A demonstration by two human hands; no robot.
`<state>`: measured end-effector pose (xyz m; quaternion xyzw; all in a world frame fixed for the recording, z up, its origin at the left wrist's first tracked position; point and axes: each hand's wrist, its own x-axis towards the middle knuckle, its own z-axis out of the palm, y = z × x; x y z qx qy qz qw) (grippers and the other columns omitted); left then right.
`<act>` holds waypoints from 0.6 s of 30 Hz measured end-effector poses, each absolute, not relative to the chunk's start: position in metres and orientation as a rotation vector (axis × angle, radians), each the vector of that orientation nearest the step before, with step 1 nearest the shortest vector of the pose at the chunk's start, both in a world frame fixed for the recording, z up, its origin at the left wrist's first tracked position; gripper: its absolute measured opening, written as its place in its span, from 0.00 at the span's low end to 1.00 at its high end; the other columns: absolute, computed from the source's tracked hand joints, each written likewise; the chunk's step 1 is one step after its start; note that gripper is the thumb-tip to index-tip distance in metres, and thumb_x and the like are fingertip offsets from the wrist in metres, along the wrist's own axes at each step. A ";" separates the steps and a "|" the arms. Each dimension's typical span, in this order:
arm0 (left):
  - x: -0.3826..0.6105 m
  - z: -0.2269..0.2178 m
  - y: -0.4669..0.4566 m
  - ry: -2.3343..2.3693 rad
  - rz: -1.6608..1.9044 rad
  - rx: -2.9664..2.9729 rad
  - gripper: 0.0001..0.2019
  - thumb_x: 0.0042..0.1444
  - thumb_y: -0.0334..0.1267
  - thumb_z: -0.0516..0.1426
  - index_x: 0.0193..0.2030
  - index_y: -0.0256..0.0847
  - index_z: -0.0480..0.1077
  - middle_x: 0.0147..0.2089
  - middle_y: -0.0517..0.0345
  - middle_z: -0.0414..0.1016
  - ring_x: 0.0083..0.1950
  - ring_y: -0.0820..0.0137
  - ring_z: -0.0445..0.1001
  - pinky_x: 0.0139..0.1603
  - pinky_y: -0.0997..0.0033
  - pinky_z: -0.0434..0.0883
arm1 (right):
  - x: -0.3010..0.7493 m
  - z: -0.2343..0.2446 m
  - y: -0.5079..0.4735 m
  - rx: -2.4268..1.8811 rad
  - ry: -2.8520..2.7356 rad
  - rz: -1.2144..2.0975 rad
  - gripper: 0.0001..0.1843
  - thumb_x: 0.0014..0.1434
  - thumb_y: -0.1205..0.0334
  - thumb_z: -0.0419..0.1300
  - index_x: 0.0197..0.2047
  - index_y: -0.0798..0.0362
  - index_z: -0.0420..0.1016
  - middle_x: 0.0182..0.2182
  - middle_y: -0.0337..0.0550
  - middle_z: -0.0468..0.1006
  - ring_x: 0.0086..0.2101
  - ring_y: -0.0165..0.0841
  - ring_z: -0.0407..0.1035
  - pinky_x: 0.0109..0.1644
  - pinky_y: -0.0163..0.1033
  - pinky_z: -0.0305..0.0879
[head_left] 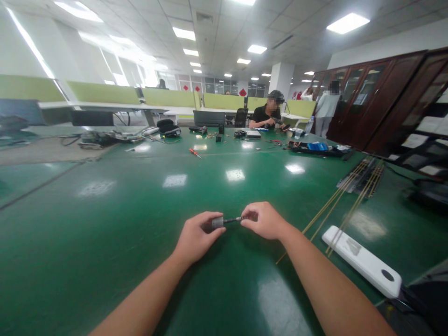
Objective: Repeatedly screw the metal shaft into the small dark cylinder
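Both my hands meet over the green table point(140, 224), a little in front of me. My left hand point(196, 235) is closed around a small grey cylindrical piece point(217, 222). A thin dark rod point(231, 220) sticks out of that piece to the right. My right hand point(264, 220) pinches the rod's other end, where a short threaded or coiled part shows. Both hands hold the item just above the table top.
A white flat device point(362, 260) lies at my right, with several thin yellowish rods point(345, 205) crossing it. A red-handled screwdriver point(194, 152) lies farther off. Tools and cables litter the far edge, where a seated person point(268, 114) works. Dark cabinets point(385, 98) stand on the right.
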<state>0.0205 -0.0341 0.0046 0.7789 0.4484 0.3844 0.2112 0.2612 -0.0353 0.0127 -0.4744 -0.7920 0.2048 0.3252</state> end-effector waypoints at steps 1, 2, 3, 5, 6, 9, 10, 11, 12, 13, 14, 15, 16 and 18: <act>0.020 0.005 -0.034 1.247 1.068 2.167 0.14 0.50 0.41 0.64 0.44 0.44 0.77 0.44 0.55 0.80 0.45 0.63 0.77 0.50 0.61 0.73 | 0.261 0.013 -0.035 -1.246 -2.079 0.539 0.04 0.53 0.63 0.65 0.34 0.53 0.79 0.28 0.39 0.78 0.29 0.29 0.70 0.34 0.34 0.63; 0.020 0.005 -0.034 1.248 1.069 2.170 0.14 0.50 0.41 0.64 0.44 0.44 0.77 0.43 0.55 0.80 0.45 0.63 0.77 0.50 0.61 0.73 | 0.261 0.013 -0.035 -1.247 -2.081 0.539 0.04 0.53 0.63 0.65 0.34 0.53 0.79 0.28 0.39 0.78 0.29 0.29 0.70 0.34 0.34 0.63; 0.020 0.005 -0.034 1.248 1.071 2.173 0.14 0.50 0.41 0.64 0.44 0.44 0.77 0.43 0.55 0.80 0.45 0.62 0.77 0.50 0.61 0.73 | 0.262 0.013 -0.035 -1.249 -2.083 0.536 0.04 0.53 0.63 0.64 0.34 0.53 0.79 0.28 0.39 0.78 0.29 0.29 0.70 0.34 0.34 0.63; 0.020 0.006 -0.035 1.246 1.074 2.178 0.14 0.50 0.41 0.63 0.44 0.43 0.77 0.43 0.54 0.80 0.44 0.62 0.77 0.50 0.61 0.73 | 0.262 0.014 -0.036 -1.251 -2.085 0.534 0.04 0.53 0.63 0.64 0.34 0.53 0.79 0.28 0.39 0.78 0.29 0.29 0.70 0.35 0.34 0.63; 0.020 0.006 -0.035 1.245 1.071 2.179 0.14 0.50 0.41 0.63 0.44 0.43 0.77 0.44 0.54 0.80 0.44 0.62 0.77 0.50 0.60 0.73 | 0.262 0.014 -0.036 -1.252 -2.083 0.535 0.04 0.53 0.63 0.64 0.34 0.53 0.79 0.28 0.39 0.78 0.29 0.29 0.70 0.34 0.33 0.63; 0.020 0.006 -0.035 1.246 1.071 2.178 0.14 0.50 0.41 0.63 0.44 0.43 0.77 0.44 0.54 0.80 0.45 0.61 0.77 0.50 0.60 0.73 | 0.262 0.015 -0.036 -1.259 -2.078 0.540 0.05 0.54 0.63 0.64 0.34 0.53 0.79 0.28 0.39 0.78 0.29 0.29 0.70 0.34 0.34 0.63; 0.021 0.006 -0.035 1.249 1.073 2.177 0.14 0.50 0.41 0.63 0.44 0.44 0.77 0.44 0.54 0.80 0.45 0.61 0.77 0.50 0.59 0.73 | 0.261 0.015 -0.036 -1.261 -2.077 0.540 0.05 0.54 0.63 0.64 0.34 0.53 0.79 0.28 0.39 0.78 0.29 0.29 0.70 0.34 0.34 0.63; 0.021 0.006 -0.035 1.251 1.075 2.175 0.14 0.50 0.42 0.63 0.44 0.44 0.77 0.44 0.54 0.80 0.45 0.61 0.77 0.50 0.59 0.73 | 0.261 0.015 -0.036 -1.264 -2.077 0.541 0.05 0.53 0.63 0.64 0.34 0.53 0.79 0.28 0.39 0.78 0.29 0.30 0.70 0.34 0.34 0.63; 0.021 0.006 -0.035 1.252 1.076 2.172 0.14 0.50 0.42 0.64 0.44 0.44 0.77 0.44 0.54 0.80 0.45 0.61 0.77 0.50 0.59 0.74 | 0.261 0.015 -0.036 -1.265 -2.076 0.541 0.05 0.53 0.63 0.64 0.34 0.53 0.79 0.28 0.39 0.78 0.29 0.30 0.70 0.34 0.34 0.63; 0.021 0.006 -0.035 1.253 1.077 2.169 0.14 0.50 0.42 0.64 0.44 0.44 0.77 0.44 0.54 0.80 0.45 0.61 0.77 0.50 0.60 0.74 | 0.262 0.015 -0.036 -1.266 -2.076 0.542 0.04 0.53 0.63 0.65 0.34 0.53 0.79 0.28 0.39 0.78 0.29 0.30 0.70 0.34 0.34 0.63; 0.021 0.006 -0.035 1.253 1.078 2.166 0.14 0.50 0.42 0.64 0.44 0.44 0.77 0.43 0.54 0.80 0.45 0.61 0.78 0.50 0.60 0.74 | 0.262 0.015 -0.036 -1.266 -2.075 0.542 0.04 0.53 0.63 0.65 0.34 0.53 0.79 0.28 0.39 0.78 0.29 0.30 0.70 0.34 0.34 0.63; 0.022 0.006 -0.035 1.252 1.079 2.165 0.14 0.50 0.42 0.64 0.44 0.44 0.77 0.43 0.54 0.80 0.45 0.61 0.78 0.50 0.60 0.74 | 0.262 0.015 -0.036 -1.267 -2.073 0.543 0.04 0.53 0.63 0.65 0.34 0.53 0.79 0.28 0.39 0.78 0.29 0.30 0.70 0.34 0.34 0.63; 0.022 0.006 -0.035 1.252 1.078 2.165 0.14 0.50 0.41 0.64 0.44 0.44 0.77 0.43 0.54 0.80 0.44 0.61 0.78 0.50 0.60 0.74 | 0.262 0.015 -0.036 -1.268 -2.071 0.544 0.04 0.53 0.63 0.65 0.34 0.53 0.79 0.28 0.39 0.78 0.29 0.30 0.70 0.34 0.34 0.63; 0.022 0.007 -0.035 1.258 1.077 2.168 0.14 0.50 0.41 0.64 0.44 0.44 0.77 0.43 0.55 0.81 0.45 0.61 0.78 0.50 0.60 0.73 | 0.262 0.015 -0.036 -1.270 -2.069 0.546 0.04 0.53 0.63 0.65 0.34 0.53 0.79 0.28 0.39 0.78 0.28 0.29 0.70 0.34 0.34 0.63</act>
